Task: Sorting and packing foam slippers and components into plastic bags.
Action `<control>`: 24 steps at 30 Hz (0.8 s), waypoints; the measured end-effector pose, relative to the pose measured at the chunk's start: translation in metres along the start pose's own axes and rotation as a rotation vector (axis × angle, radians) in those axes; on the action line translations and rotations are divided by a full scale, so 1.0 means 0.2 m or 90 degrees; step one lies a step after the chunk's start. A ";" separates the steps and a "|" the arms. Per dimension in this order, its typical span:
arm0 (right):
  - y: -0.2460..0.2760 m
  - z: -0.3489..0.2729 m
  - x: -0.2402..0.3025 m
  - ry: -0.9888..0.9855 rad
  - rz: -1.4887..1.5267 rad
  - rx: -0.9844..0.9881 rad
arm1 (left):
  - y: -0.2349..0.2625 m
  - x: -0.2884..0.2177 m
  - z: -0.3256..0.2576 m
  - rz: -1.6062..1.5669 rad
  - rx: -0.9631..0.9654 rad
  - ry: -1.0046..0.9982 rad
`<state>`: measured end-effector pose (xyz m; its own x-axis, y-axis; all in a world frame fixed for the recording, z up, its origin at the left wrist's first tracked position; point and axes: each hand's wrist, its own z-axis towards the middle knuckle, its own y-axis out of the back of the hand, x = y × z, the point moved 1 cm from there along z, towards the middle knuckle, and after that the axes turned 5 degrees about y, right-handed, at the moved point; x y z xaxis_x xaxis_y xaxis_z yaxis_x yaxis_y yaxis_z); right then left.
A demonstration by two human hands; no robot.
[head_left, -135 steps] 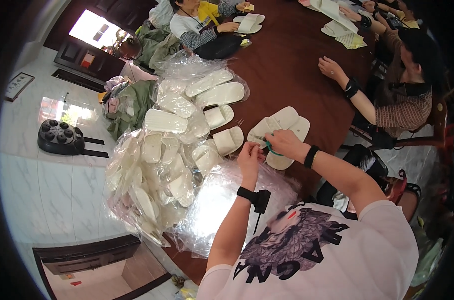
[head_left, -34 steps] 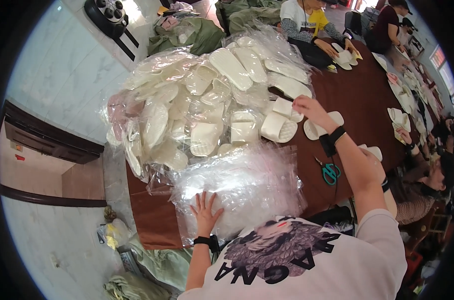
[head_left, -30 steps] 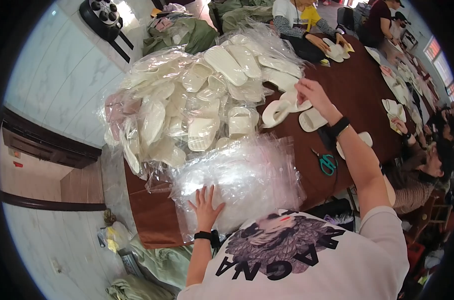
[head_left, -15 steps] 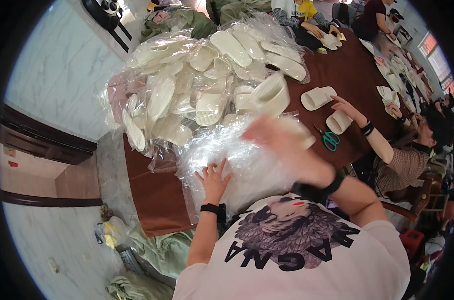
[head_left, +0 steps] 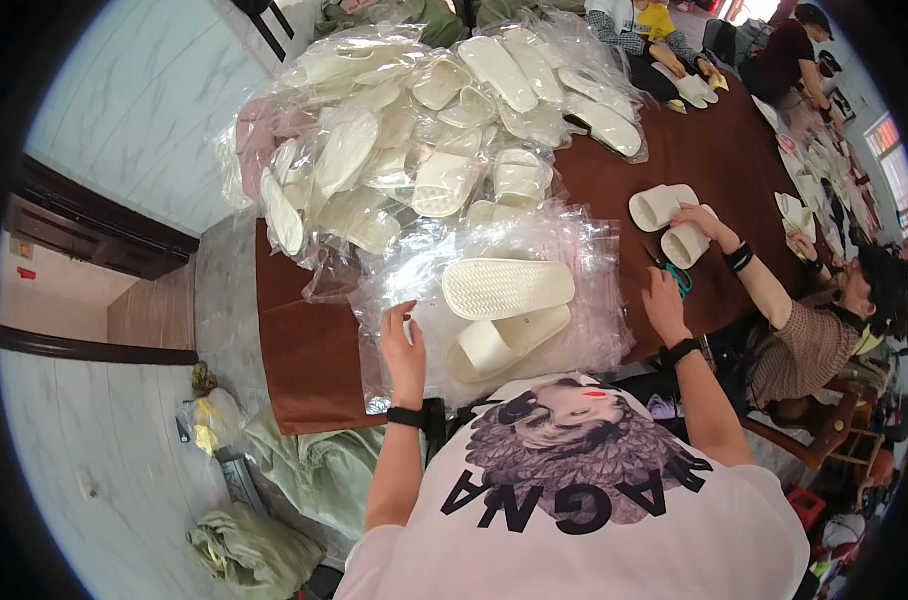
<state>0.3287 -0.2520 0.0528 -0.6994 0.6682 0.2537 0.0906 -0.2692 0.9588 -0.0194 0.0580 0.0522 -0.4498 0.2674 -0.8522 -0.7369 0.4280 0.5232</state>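
Note:
Two cream slippers lie in front of me on a stack of clear plastic bags (head_left: 599, 240). The farther slipper (head_left: 509, 288) shows its ridged sole, while the nearer slipper (head_left: 504, 345) has its strap facing up. My left hand (head_left: 404, 345) is at the left part of the bags, fingers loosely apart with nothing in them, beside the slippers. To the right of the stack, my right hand (head_left: 666, 305) has its fingers stretched out next to teal-handled scissors (head_left: 682, 282). The scissors are partly hidden, and no grip on them shows.
Many bagged cream slippers (head_left: 444, 185) are heaped on the brown-covered table (head_left: 309, 370). At the right, a co-worker's hand (head_left: 709, 225) touches one of two loose slippers (head_left: 659, 205). Another person (head_left: 664, 45) handles slippers at the far side. Green sacks (head_left: 314, 465) lie on the floor at left.
The pair of slippers now lies on the bags. My right hand has moved from over the bags to beside the scissors. My left hand shifted slightly left. The co-worker's hand came down onto a slipper.

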 end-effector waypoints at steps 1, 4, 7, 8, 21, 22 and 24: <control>-0.07 -0.05 -0.12 -0.016 -0.035 0.011 | 0.00 -0.12 -0.03 0.050 0.018 -0.114; -0.17 -0.11 -0.18 -0.009 -0.083 0.041 | -0.03 -0.37 -0.08 0.233 0.079 -0.302; -0.20 -0.10 -0.17 -0.012 -0.109 0.042 | -0.15 -0.40 0.03 0.398 0.127 -0.411; -0.20 -0.08 -0.17 -0.026 -0.118 0.036 | -0.18 -0.38 0.08 0.436 0.125 -0.433; -0.15 -0.10 -0.29 -0.070 -0.051 -0.046 | -0.26 -0.37 0.20 0.188 -0.163 -0.244; -0.12 -0.10 -0.27 -0.064 -0.064 -0.047 | -0.27 -0.39 0.14 0.183 -0.151 -0.246; -0.12 -0.09 -0.29 -0.056 -0.078 -0.050 | -0.32 -0.42 0.01 0.201 -0.040 -0.289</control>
<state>0.3531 -0.2969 0.0130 -0.6365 0.7569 0.1484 -0.0496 -0.2322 0.9714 0.0665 0.0111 0.0895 -0.4016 0.7256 -0.5587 -0.6361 0.2178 0.7402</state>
